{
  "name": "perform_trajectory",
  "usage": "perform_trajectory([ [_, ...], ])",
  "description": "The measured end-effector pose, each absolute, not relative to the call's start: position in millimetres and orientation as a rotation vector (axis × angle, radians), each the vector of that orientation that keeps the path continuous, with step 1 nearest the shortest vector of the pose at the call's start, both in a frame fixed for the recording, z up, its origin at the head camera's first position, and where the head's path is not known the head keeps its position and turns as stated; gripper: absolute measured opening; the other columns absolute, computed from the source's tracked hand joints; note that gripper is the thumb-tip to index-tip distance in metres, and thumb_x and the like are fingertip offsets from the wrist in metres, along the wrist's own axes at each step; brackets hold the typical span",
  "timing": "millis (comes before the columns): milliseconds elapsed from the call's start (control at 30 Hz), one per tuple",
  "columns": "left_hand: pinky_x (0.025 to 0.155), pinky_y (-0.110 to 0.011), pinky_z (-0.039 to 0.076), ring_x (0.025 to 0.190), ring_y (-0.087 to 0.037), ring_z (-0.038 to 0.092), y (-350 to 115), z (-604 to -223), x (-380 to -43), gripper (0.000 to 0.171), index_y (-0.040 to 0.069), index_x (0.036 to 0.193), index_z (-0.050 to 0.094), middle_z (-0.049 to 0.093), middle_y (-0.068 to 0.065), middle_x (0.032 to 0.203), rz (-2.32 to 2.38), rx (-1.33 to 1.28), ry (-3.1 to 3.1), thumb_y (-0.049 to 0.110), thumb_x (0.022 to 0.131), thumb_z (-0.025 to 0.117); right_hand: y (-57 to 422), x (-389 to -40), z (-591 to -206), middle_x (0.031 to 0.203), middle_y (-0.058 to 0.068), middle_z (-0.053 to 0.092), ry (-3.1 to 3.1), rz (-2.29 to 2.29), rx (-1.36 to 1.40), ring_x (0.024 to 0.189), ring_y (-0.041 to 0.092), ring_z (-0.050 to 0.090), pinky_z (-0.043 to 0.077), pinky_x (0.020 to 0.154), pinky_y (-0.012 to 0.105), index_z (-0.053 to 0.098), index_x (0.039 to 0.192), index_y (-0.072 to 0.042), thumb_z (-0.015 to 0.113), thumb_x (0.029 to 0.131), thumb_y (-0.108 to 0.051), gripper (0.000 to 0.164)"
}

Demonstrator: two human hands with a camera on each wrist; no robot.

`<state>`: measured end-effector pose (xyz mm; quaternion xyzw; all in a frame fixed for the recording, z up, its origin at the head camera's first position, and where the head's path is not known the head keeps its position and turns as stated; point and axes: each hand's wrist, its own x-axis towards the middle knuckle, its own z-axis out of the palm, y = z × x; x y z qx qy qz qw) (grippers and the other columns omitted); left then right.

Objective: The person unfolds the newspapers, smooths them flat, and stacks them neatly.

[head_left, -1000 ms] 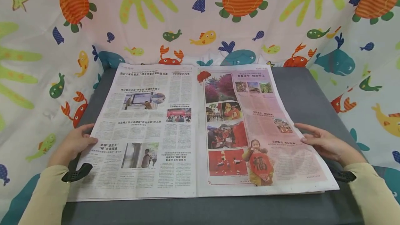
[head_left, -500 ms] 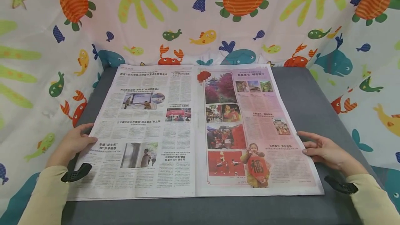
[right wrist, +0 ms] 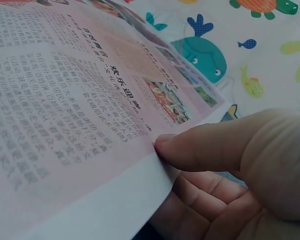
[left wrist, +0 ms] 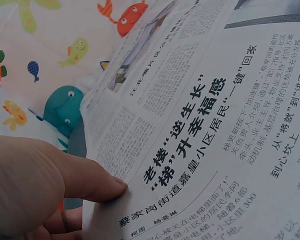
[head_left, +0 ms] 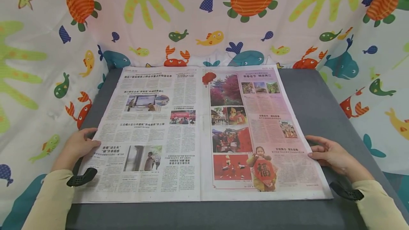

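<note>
A newspaper (head_left: 183, 141) lies spread open across the grey table, text pages on the left half and a pink page with photos on the right. My left hand (head_left: 76, 148) pinches its left edge; in the left wrist view the thumb (left wrist: 97, 182) presses on the page while the fingers go beneath it. On the opposite side my right hand (head_left: 333, 157) pinches the right edge. The right wrist view has the thumb (right wrist: 205, 147) on top of the paper's margin (right wrist: 135, 195) and curled fingers underneath, the sheet bending slightly there.
The grey table (head_left: 306, 98) shows around the paper, mostly at its right and along the front. A white cloth (head_left: 191, 13) printed with sea animals hangs behind and at both sides. Black straps (head_left: 82, 177) sit at both wrists.
The newspaper's right page has settled flatter, its lower right corner shifting left. My right hand has moved slightly down toward the front. The left hand keeps its hold at the left edge.
</note>
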<state>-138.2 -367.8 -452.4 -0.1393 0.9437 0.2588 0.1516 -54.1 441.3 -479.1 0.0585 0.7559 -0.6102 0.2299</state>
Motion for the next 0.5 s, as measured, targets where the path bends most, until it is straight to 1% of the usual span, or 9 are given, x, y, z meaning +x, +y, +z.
perform_trajectory([
  [133, 0.059, -0.032, 0.047, 0.07, -0.024, 0.061, -366.0, -451.5, -138.3, 0.069, -0.011, 0.149, 0.036, 0.065, -0.021, 0.087, 0.723, -0.377, 2.733, 0.015, 0.093, 0.067, 438.7, -54.2, -477.3, 0.099, -0.014, 0.077, 2.125, -1.62, 0.219, 0.088, 0.011, 0.074, 0.062, 0.076, 0.03, 0.029, 0.155, -0.008, 0.068, 0.097, -0.007, 0.069],
  [233, 0.057, -0.031, 0.046, 0.068, -0.023, 0.06, -363.8, -451.7, -138.2, 0.067, -0.012, 0.147, 0.038, 0.065, -0.02, 0.084, 0.694, -0.332, 2.773, 0.014, 0.092, 0.066, 436.8, -53.8, -476.0, 0.099, -0.016, 0.077, 2.155, -1.588, 0.239, 0.088, 0.011, 0.074, 0.062, 0.077, 0.03, 0.02, 0.157, 0.0, 0.068, 0.097, -0.008, 0.077],
  [300, 0.057, -0.033, 0.047, 0.069, -0.025, 0.061, -361.7, -451.7, -138.1, 0.065, -0.014, 0.144, 0.04, 0.066, -0.023, 0.087, 0.655, -0.286, 2.815, 0.014, 0.091, 0.066, 436.1, -53.2, -475.6, 0.098, -0.017, 0.076, 2.171, -1.569, 0.246, 0.088, 0.011, 0.074, 0.062, 0.077, 0.03, 0.016, 0.158, 0.002, 0.068, 0.097, -0.009, 0.081],
  [367, 0.062, -0.041, 0.053, 0.076, -0.033, 0.064, -358.6, -450.9, -137.3, 0.065, -0.014, 0.144, 0.04, 0.066, -0.029, 0.096, 0.617, -0.261, 2.851, 0.014, 0.09, 0.064, 436.5, -52.0, -474.8, 0.099, -0.018, 0.076, 2.196, -1.541, 0.252, 0.089, 0.009, 0.073, 0.061, 0.077, 0.03, 0.013, 0.159, 0.003, 0.069, 0.097, -0.011, 0.084],
  [433, 0.075, -0.054, 0.056, 0.092, -0.046, 0.064, -353.3, -448.0, -135.8, 0.067, -0.014, 0.145, 0.039, 0.063, -0.036, 0.113, 0.571, -0.272, 2.887, 0.016, 0.09, 0.063, 438.8, -50.6, -472.7, 0.101, -0.016, 0.076, 2.246, -1.487, 0.256, 0.09, 0.007, 0.072, 0.061, 0.078, 0.029, 0.011, 0.16, 0.004, 0.069, 0.098, -0.015, 0.086],
  [467, 0.082, -0.061, 0.055, 0.102, -0.051, 0.062, -349.5, -445.6, -135.1, 0.067, -0.014, 0.145, 0.039, 0.061, -0.039, 0.121, 0.544, -0.277, 2.911, 0.017, 0.091, 0.062, 440.3, -50.0, -470.3, 0.104, -0.014, 0.076, 2.277, -1.454, 0.265, 0.09, 0.005, 0.072, 0.061, 0.078, 0.029, 0.01, 0.16, 0.004, 0.068, 0.099, -0.017, 0.087],
  [500, 0.087, -0.066, 0.051, 0.109, -0.056, 0.058, -344.9, -442.4, -134.8, 0.067, -0.014, 0.146, 0.039, 0.057, -0.041, 0.127, 0.518, -0.282, 2.937, 0.018, 0.091, 0.061, 441.6, -49.6, -467.1, 0.108, -0.008, 0.077, 2.318, -1.409, 0.27, 0.09, 0.004, 0.072, 0.061, 0.078, 0.029, 0.01, 0.16, 0.005, 0.067, 0.1, -0.02, 0.087],
])
